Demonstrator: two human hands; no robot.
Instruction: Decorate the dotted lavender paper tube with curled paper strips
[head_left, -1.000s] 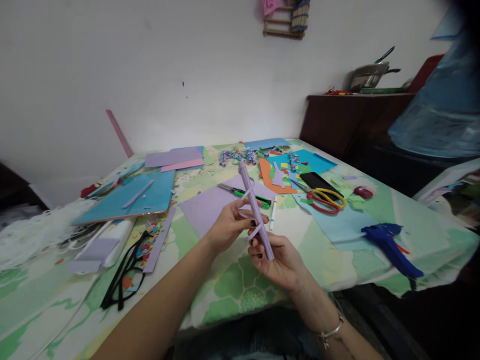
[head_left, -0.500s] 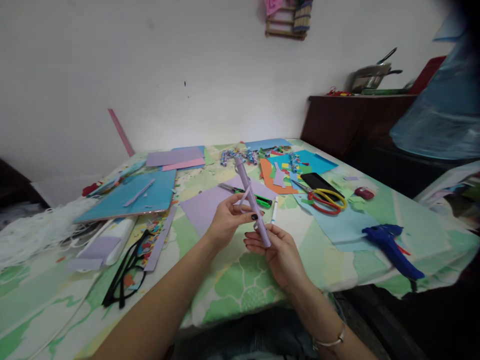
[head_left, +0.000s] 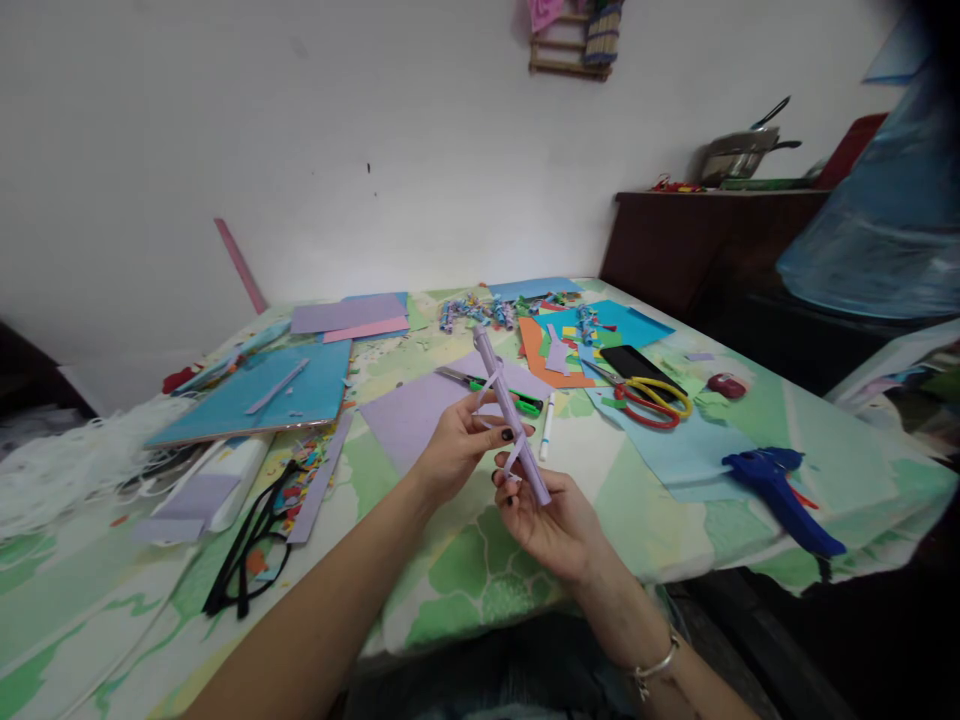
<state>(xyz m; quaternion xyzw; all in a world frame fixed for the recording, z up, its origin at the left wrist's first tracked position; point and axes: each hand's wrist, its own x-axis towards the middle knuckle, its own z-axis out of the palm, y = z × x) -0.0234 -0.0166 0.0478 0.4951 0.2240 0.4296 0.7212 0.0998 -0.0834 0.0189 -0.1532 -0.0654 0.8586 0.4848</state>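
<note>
A rolled purple paper tube [head_left: 495,375] slants over the table, a narrow purple paper strip [head_left: 514,457] looped around it. My left hand [head_left: 461,440] is closed round the tube's middle, thumb pressed on it. Below, my right hand [head_left: 547,525] is turned palm up at the tube's lower end, its thumb and fingertips closed on the loose end of the strip. Behind the tube, a green utility knife [head_left: 529,404] lies on a purple paper sheet [head_left: 397,415]. A white marker [head_left: 548,428] lies just right of the tube.
Red-and-yellow scissors [head_left: 652,403] and a black phone [head_left: 637,365] lie at right, with a blue glue gun [head_left: 784,500] near the edge. Black eyeglasses [head_left: 247,560] and a blue board [head_left: 262,395] are at left. Several decorated paper rolls [head_left: 480,312] stand at the back.
My right hand has shifted slightly down and turned palm up, and the strip's end now stretches from the tube to its fingers. My left hand keeps its hold on the tube.
</note>
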